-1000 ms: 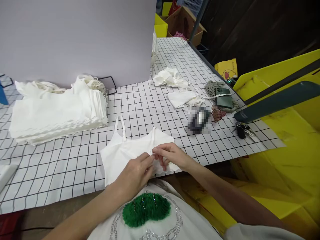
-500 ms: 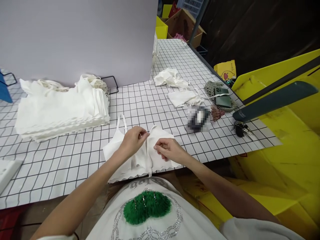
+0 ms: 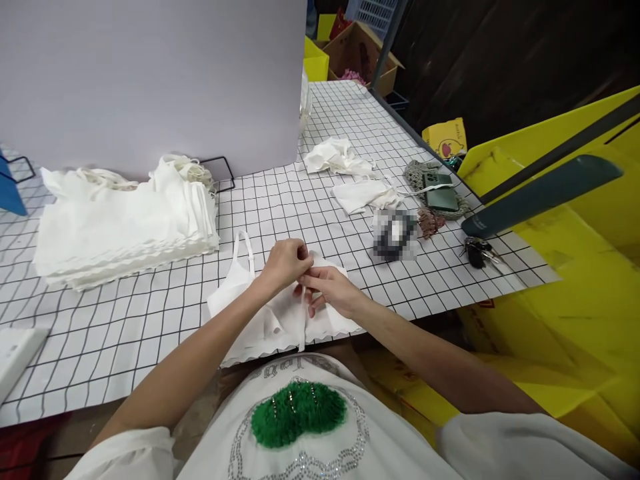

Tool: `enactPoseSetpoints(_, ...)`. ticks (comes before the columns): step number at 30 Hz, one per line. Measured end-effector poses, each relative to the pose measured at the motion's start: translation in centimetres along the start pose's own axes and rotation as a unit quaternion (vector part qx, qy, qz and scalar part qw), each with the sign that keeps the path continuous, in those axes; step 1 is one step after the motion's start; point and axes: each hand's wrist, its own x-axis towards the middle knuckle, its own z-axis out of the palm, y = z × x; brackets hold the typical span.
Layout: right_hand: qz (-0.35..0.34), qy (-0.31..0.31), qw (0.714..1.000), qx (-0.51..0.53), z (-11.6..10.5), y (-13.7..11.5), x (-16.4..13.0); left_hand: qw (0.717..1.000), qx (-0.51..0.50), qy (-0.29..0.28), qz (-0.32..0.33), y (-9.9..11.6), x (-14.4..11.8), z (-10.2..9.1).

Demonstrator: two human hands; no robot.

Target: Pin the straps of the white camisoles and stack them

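A white bra top (image 3: 233,288) lies spread at the table's front edge, one shoulder strap looping up on its left side. Another narrow white strap (image 3: 302,327) runs down the middle of it towards the edge. My left hand (image 3: 286,263) is closed in a pinch at this strap's upper end. Meeting it there, my right hand (image 3: 333,288) has thumb and forefinger together on the strap, with its other fingers loosely curled below. The exact spot between the fingertips is partly hidden.
A thick stack of white garments (image 3: 125,223) lies to the left. Crumpled white pieces (image 3: 337,157), a green phone (image 3: 440,192) on a knitted item, keys (image 3: 481,253) and a blurred-out object (image 3: 395,235) lie to the right. A pale panel (image 3: 150,80) stands behind.
My left hand has moved right, and my right hand has come slightly up and left, so their fingertips now meet over the middle strap. The view has shifted slightly.
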Motion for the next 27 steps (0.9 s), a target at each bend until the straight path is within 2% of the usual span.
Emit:
enactPoseSetpoints(2,0.023,-0.026,0.999,-0.006,0.1,0.1,-0.5,0.999,0.025,0.022,0.014,-0.1,0.2,-0.3)
enactPoseSetpoints(4,0.041,-0.049,0.998,0.01,-0.1,0.0,-1.0,1.0,0.006,-0.01,-0.003,-0.5,0.0,-0.8)
enactPoseSetpoints(6,0.051,-0.065,0.996,0.036,-0.6,-0.2,-1.3,0.989,-0.073,-0.114,-0.05,-0.8,-0.7,-1.3)
enactPoseSetpoints(8,0.055,-0.09,0.993,0.052,-1.1,-0.5,-1.3,0.954,-0.185,-0.225,-0.077,-1.0,-1.6,-1.4)
enactPoseSetpoints(9,0.056,-0.106,0.991,0.054,-1.3,-0.6,-1.2,0.935,-0.238,-0.251,-0.079,-1.0,-2.0,-1.4)
enactPoseSetpoints(11,0.059,-0.138,0.988,0.043,-1.5,-0.5,-1.3,0.914,-0.32,-0.237,-0.077,-0.9,-2.3,-1.0)
enactPoseSetpoints(14,0.069,-0.173,0.982,-0.023,-1.4,-0.1,-2.2,0.902,-0.393,-0.151,-0.098,-0.9,-1.7,-0.3)
enactPoseSetpoints(17,0.065,-0.166,0.978,-0.105,-1.2,0.1,-3.6,0.896,-0.418,-0.091,-0.115,-0.9,-0.4,0.0)
enactPoseSetpoints(19,0.042,-0.154,0.977,-0.138,-1.2,0.0,-4.3,0.897,-0.418,-0.081,-0.119,-1.0,0.4,0.0)
enactPoseSetpoints(22,0.001,-0.157,0.977,-0.142,-1.6,-0.6,-4.4,0.907,-0.388,-0.1,-0.129,-1.5,0.8,-0.1)
enactPoseSetpoints(25,-0.041,-0.141,0.98,-0.132,-1.9,-1.0,-4.2,0.927,-0.34,-0.06,-0.15,-2.4,0.1,-0.7)
enactPoseSetpoints(27,-0.035,-0.16,0.978,-0.128,-1.8,-0.8,-4.3,0.922,-0.343,-0.075,-0.166,-3.1,-1.1,-1.3)
